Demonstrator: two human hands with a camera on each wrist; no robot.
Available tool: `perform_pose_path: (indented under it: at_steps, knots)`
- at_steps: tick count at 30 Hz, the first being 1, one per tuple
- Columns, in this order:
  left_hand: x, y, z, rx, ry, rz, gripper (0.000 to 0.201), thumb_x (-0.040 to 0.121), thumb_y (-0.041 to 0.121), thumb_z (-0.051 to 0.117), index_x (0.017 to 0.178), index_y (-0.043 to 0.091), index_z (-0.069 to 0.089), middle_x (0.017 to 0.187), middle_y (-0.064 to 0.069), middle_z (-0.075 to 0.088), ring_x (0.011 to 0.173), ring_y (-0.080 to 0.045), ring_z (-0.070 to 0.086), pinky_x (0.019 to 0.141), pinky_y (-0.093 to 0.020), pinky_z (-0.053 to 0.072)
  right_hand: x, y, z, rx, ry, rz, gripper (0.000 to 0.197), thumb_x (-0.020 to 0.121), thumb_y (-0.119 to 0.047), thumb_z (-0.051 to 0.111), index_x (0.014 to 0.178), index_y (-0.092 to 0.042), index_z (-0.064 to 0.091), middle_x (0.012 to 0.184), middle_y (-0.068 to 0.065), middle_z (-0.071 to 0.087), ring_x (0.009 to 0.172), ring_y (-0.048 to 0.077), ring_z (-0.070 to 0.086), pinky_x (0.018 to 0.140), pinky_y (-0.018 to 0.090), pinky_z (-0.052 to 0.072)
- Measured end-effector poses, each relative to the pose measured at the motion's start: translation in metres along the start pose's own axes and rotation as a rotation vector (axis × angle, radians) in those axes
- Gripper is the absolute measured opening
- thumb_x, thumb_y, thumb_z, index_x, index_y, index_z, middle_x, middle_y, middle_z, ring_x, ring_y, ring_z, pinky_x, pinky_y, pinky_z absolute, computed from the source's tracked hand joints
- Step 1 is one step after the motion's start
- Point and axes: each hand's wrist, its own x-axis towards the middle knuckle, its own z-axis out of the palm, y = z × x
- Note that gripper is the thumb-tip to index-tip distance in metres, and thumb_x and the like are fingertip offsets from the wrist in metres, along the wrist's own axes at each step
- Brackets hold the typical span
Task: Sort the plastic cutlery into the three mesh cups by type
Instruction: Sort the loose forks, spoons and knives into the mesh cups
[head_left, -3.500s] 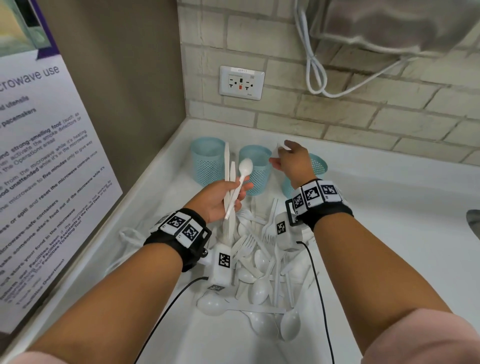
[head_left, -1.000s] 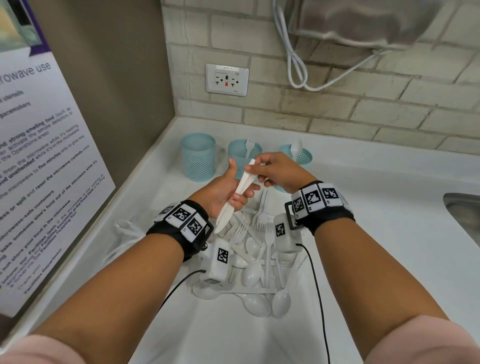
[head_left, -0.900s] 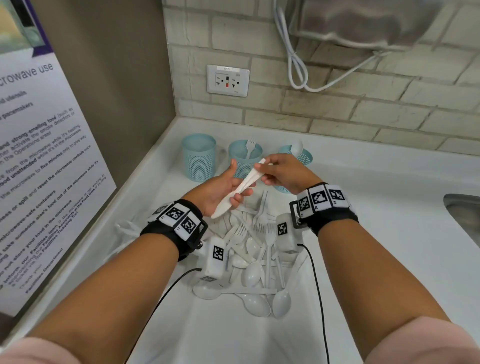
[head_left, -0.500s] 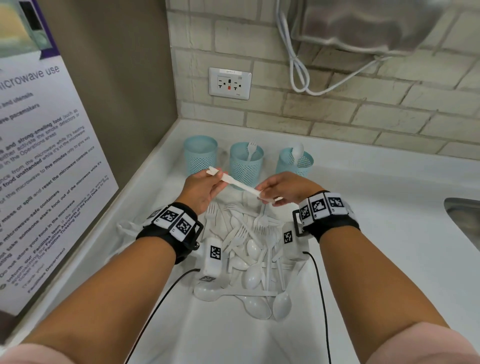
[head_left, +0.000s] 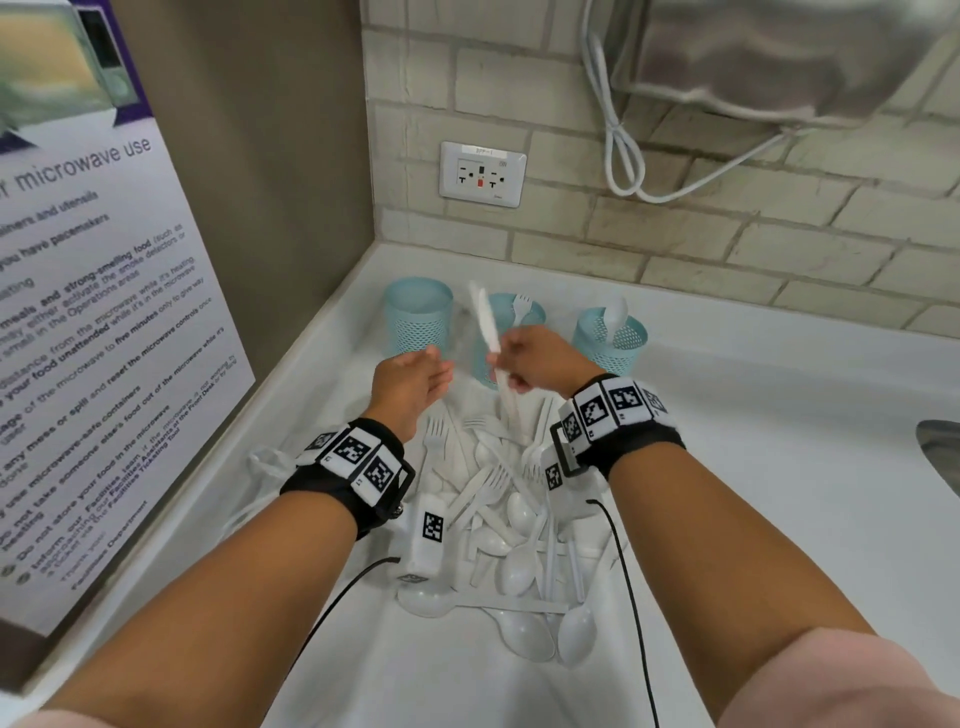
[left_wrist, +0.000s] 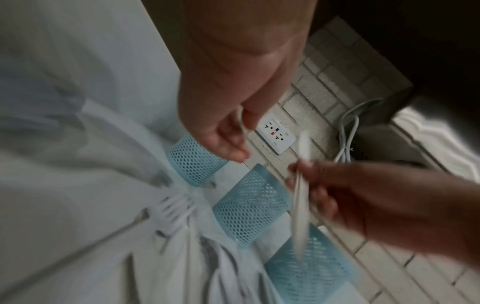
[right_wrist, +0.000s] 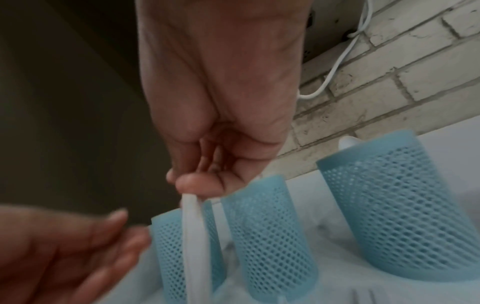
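Three light-blue mesh plastic cups stand in a row near the back edge of the white counter (head_left: 753, 467), close to its back left corner. The left mesh cup (head_left: 418, 317) shows nothing above its rim, and its inside cannot be seen. The middle mesh cup (head_left: 506, 332) holds a white plastic fork (head_left: 521, 305) standing tines up. The right mesh cup (head_left: 612, 338) holds a white plastic spoon (head_left: 616, 310) with its bowl sticking up above the rim.

The right hand (head_left: 540, 361) pinches a white plastic knife (head_left: 488, 332) about midway along it, thumb and fingers curled onto it, so that the knife stands nearly upright in the air in front of the gap between the left and middle cups, one end above the cup rims and the other pointing down at the counter. The left hand (head_left: 410, 384) hovers just beside it with its fingers loosely extended and apart, holding nothing and not touching the knife.

Below and in front of the hands, toward the front edge of the counter, lies a loose pile of white plastic cutlery (head_left: 498, 519): forks, spoons and knives crossing one another.
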Motion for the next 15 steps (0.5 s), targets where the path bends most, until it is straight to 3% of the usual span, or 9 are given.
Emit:
perform_pose_path:
  at_steps: [2, 3, 4, 5, 6, 8, 10, 11, 15]
  knots:
    - [0.006, -0.003, -0.008, 0.285, 0.050, -0.008, 0.020, 0.090, 0.005, 0.055, 0.071, 0.011, 0.054, 0.071, -0.006, 0.055, 0.062, -0.015, 0.052, 0.058, -0.017, 0.046, 0.015, -0.012, -0.004, 0.158, 0.203, -0.050, 0.010, 0.092, -0.011, 0.056, 0.085, -0.006, 0.052, 0.080, 0.014, 0.063, 0.056, 0.017, 0.058, 0.064, 0.031, 0.056]
    - [0.008, -0.005, -0.010, 0.498, 0.039, 0.003, 0.023, 0.089, 0.005, 0.056, 0.067, 0.013, 0.052, 0.071, -0.007, 0.053, 0.065, -0.018, 0.051, 0.062, -0.022, 0.046, 0.021, -0.019, -0.005, 0.236, 0.291, -0.079, 0.006, 0.092, -0.009, 0.057, 0.091, -0.005, 0.052, 0.086, 0.018, 0.062, 0.057, 0.018, 0.060, 0.068, 0.034, 0.057]
    - [0.008, -0.006, -0.013, 0.706, 0.008, 0.018, 0.020, 0.088, 0.008, 0.058, 0.069, 0.013, 0.055, 0.076, -0.009, 0.057, 0.074, -0.022, 0.054, 0.072, -0.027, 0.048, 0.028, -0.028, -0.005, 0.309, 0.351, -0.111, 0.006, 0.092, -0.008, 0.056, 0.094, -0.005, 0.051, 0.091, 0.019, 0.061, 0.059, 0.019, 0.061, 0.070, 0.036, 0.057]
    - [0.007, -0.007, -0.015, 0.888, -0.040, 0.026, 0.010, 0.088, 0.012, 0.061, 0.078, 0.010, 0.062, 0.088, -0.013, 0.062, 0.087, -0.024, 0.059, 0.082, -0.029, 0.048, 0.035, -0.034, -0.004, 0.373, 0.387, -0.141, 0.006, 0.092, -0.008, 0.055, 0.095, -0.005, 0.050, 0.093, 0.019, 0.061, 0.061, 0.021, 0.062, 0.072, 0.037, 0.058]
    - [0.004, -0.007, -0.017, 1.044, -0.081, 0.026, 0.015, 0.087, 0.018, 0.062, 0.094, 0.005, 0.066, 0.106, -0.016, 0.064, 0.102, -0.026, 0.059, 0.091, -0.030, 0.045, 0.042, -0.040, -0.002, 0.427, 0.410, -0.163, 0.005, 0.093, -0.007, 0.054, 0.095, -0.006, 0.049, 0.093, 0.019, 0.060, 0.064, 0.022, 0.063, 0.075, 0.038, 0.058]
    - [0.001, -0.010, -0.019, 1.291, -0.140, 0.011, 0.037, 0.086, 0.029, 0.064, 0.110, 0.000, 0.062, 0.125, -0.014, 0.059, 0.117, -0.027, 0.054, 0.093, -0.027, 0.041, 0.056, -0.051, 0.005, 0.492, 0.431, -0.179, 0.007, 0.094, -0.008, 0.052, 0.088, -0.012, 0.049, 0.091, 0.016, 0.060, 0.069, 0.026, 0.064, 0.082, 0.042, 0.056]
    - [-0.001, -0.010, -0.020, 1.395, -0.187, 0.000, 0.039, 0.082, 0.035, 0.068, 0.096, 0.000, 0.060, 0.122, -0.017, 0.059, 0.112, -0.029, 0.056, 0.086, -0.028, 0.043, 0.069, -0.055, 0.014, 0.495, 0.410, -0.152, 0.017, 0.095, -0.011, 0.049, 0.081, -0.019, 0.045, 0.089, 0.013, 0.060, 0.076, 0.028, 0.065, 0.087, 0.046, 0.054]
    - [0.000, -0.012, -0.020, 1.444, -0.202, -0.004, 0.044, 0.080, 0.037, 0.070, 0.099, -0.001, 0.058, 0.120, -0.018, 0.059, 0.110, -0.029, 0.056, 0.084, -0.029, 0.044, 0.074, -0.057, 0.019, 0.488, 0.379, -0.133, 0.018, 0.096, -0.013, 0.048, 0.080, -0.018, 0.044, 0.087, 0.010, 0.060, 0.078, 0.028, 0.066, 0.088, 0.046, 0.053]
    - [-0.003, -0.013, -0.021, 1.617, -0.260, -0.087, 0.069, 0.077, 0.042, 0.072, 0.126, 0.000, 0.047, 0.126, -0.012, 0.055, 0.116, -0.026, 0.053, 0.089, -0.028, 0.043, 0.089, -0.054, 0.033, 0.347, 0.251, -0.089, 0.009, 0.096, -0.019, 0.047, 0.097, -0.010, 0.045, 0.090, 0.007, 0.057, 0.091, 0.032, 0.065, 0.092, 0.048, 0.051]
